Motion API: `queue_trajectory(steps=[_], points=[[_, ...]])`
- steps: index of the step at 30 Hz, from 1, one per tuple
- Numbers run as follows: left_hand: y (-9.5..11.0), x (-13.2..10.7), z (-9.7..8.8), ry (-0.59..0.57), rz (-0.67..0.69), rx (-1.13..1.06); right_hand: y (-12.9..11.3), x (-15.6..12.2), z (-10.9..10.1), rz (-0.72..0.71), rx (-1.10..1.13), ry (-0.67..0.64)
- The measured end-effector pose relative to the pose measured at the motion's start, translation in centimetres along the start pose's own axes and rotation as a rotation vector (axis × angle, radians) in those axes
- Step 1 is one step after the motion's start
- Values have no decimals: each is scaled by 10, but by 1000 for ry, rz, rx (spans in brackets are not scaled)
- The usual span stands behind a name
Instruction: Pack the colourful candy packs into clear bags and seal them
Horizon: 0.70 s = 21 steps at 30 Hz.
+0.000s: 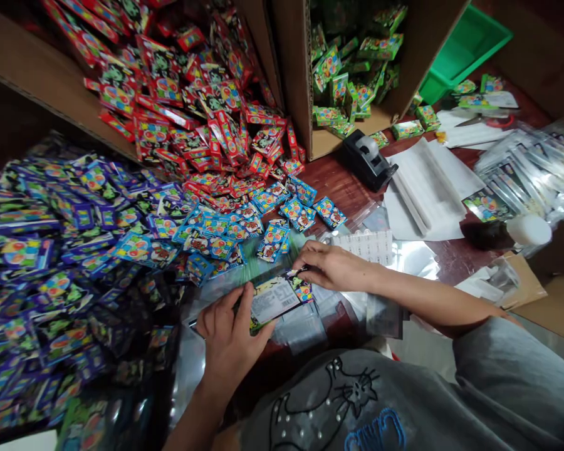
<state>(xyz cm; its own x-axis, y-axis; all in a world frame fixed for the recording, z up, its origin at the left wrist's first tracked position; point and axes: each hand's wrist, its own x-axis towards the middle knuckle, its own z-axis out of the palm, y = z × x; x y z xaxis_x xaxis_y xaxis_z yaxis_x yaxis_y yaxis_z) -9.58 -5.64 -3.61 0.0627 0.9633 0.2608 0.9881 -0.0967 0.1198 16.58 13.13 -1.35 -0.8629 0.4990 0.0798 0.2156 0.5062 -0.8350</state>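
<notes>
My left hand (235, 332) grips the left end of a flat packet (273, 302), thumb along its near edge and fingers over the far side. The packet's upper face is pale with a barcode. At its right end my right hand (326, 266) is closed in a pinch, fingertips on the packet's far corner. Beside those fingertips shows a small colourful printed piece (303, 290); whether it is part of the packet I cannot tell. Clear plastic sleeves (301, 332) lie beneath. Just beyond the hands are several small blue boxes (272, 241).
Purple boxes (94, 213) heap at left. Red boxes (169, 119) spill from a carton; green boxes (352, 81) fill another. A tape dispenser (369, 160), white paper (425, 181), a white-capped dark bottle (493, 235), bagged packs (526, 169) and a green bin (470, 50) stand right.
</notes>
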Motion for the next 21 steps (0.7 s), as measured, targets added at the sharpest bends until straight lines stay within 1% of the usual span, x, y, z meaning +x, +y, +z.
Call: queue_trajectory(steps=[4,8,10,11,12,13,14,15,17,18,19,20,21], points=[[4,-2,2,-20,-59,-31,-3,6,1,-26,29,-6],[3,-2,3,-42,-123,-77,-6,4,17,-16,100,36],[0,-1,1,-55,-116,-78,-7,1,26,-30,158,29],[-3,1,0,-63,-96,-70,-7,0,27,-51,169,24],[-5,4,-2,-71,-69,-62,-5,1,24,-79,158,27],[-8,10,-6,-71,-38,-58,-2,3,15,-106,121,54],[-12,19,-10,-55,-4,-54,3,9,1,-128,59,107],[-15,32,-16,-31,23,-47,10,16,-18,-137,-26,180],[-23,72,-28,40,74,-22,30,39,-70,-111,-269,372],[-27,98,-33,58,88,2,43,52,-99,-51,-407,460],[-31,128,-37,83,125,13,57,67,-128,36,-541,521],[-34,159,-39,88,153,25,71,82,-154,140,-664,539],[-38,192,-40,101,174,44,85,97,-176,241,-771,511]])
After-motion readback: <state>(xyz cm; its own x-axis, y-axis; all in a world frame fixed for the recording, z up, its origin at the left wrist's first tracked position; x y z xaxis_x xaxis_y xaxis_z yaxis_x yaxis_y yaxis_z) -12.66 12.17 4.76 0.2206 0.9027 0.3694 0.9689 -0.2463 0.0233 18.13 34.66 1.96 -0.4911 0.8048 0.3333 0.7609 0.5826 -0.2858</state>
